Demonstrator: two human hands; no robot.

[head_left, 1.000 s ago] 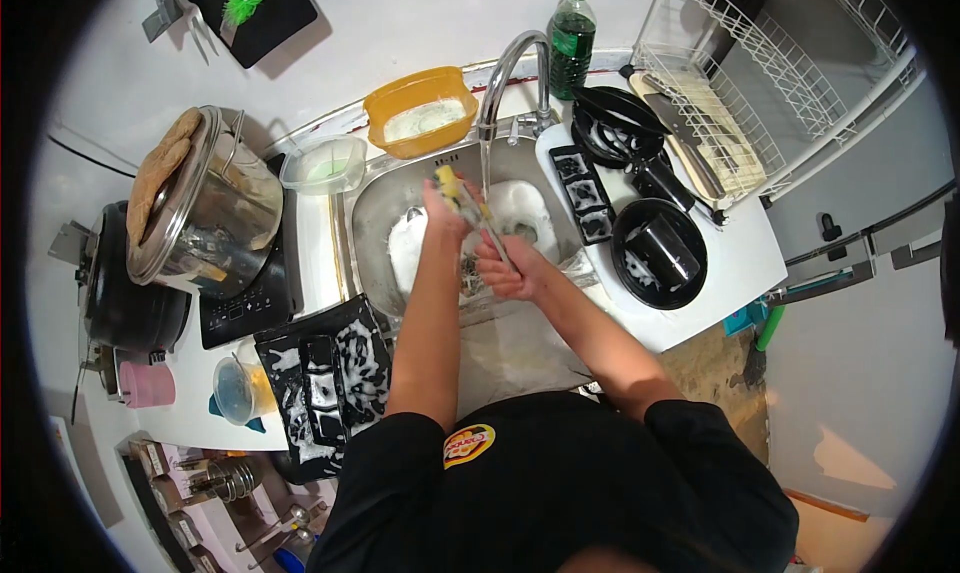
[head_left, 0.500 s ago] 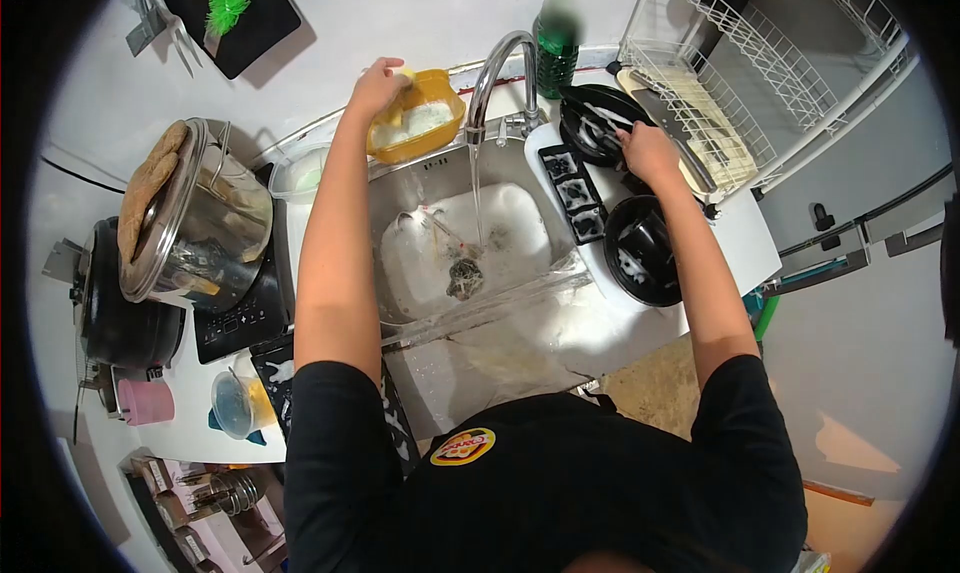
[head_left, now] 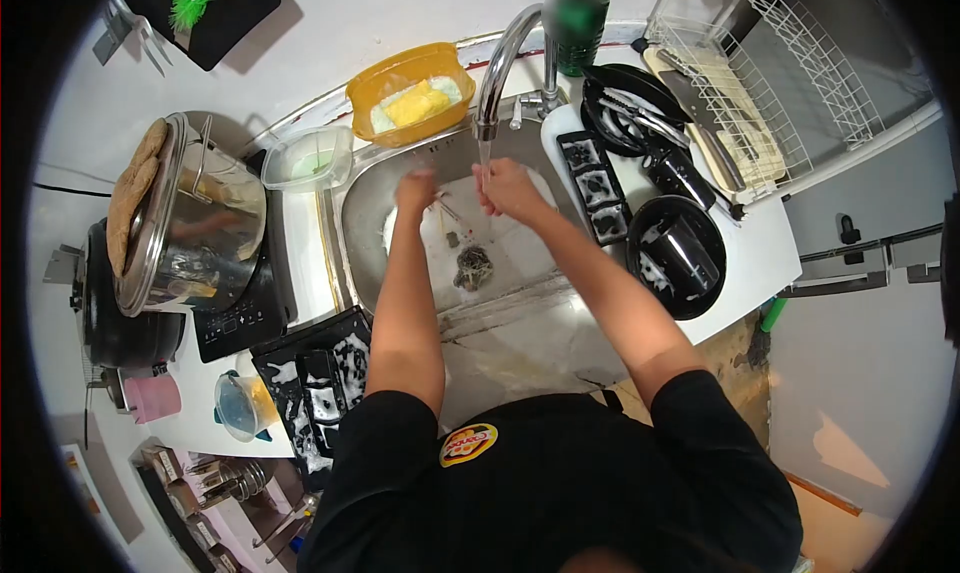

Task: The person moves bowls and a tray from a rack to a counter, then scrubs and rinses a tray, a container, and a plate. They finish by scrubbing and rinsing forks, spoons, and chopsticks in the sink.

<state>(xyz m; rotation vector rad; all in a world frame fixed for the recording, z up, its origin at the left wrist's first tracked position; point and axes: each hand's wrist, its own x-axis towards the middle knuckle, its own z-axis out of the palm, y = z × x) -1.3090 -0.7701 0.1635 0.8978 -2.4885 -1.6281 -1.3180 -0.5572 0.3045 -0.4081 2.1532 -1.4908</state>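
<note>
Seen from the head: both hands are over the sink [head_left: 360,223], below the tap [head_left: 497,63]. The right hand [head_left: 510,188] sits in the water stream with fingers curled. I cannot tell whether it holds anything. The left hand [head_left: 415,188] is just beside it, its grip blurred. A sponge [head_left: 415,103] lies in the tub [head_left: 400,62] behind.

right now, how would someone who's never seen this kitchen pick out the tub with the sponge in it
Find the steel sink and its curved tap. Behind the sink's back rim, just left of the tap, sits the orange tub with the yellow sponge inside. It is the only orange container: its left neighbour is a clear tub, and right of the tap stands a green bottle.
</note>
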